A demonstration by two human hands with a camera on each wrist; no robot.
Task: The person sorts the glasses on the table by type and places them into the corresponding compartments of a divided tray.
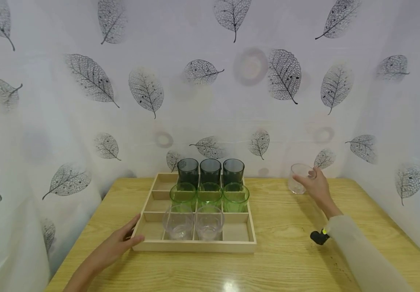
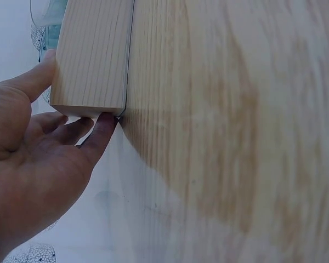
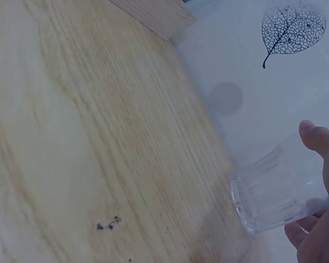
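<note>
My right hand (image 1: 317, 187) grips a clear glass (image 1: 297, 184) near the table's far right edge, thumb on one side and fingers on the other. In the right wrist view the glass (image 3: 274, 189) leans, its base close to the tabletop. My left hand (image 1: 116, 243) holds the front left corner of a wooden tray (image 1: 195, 246). Its thumb lies at the top rim and its fingers press the side wall in the left wrist view. Dark glasses (image 1: 210, 172) stand in the tray's back row, green glasses (image 1: 210, 198) in the middle, and two clear glasses (image 1: 178, 227) in front.
The tray's thin dividers form several compartments on the wooden table (image 1: 286, 259). A white curtain (image 1: 210, 109) with leaf prints hangs close behind the table and along both sides. A small black device (image 1: 319, 237) sits by the right sleeve (image 1: 359, 251).
</note>
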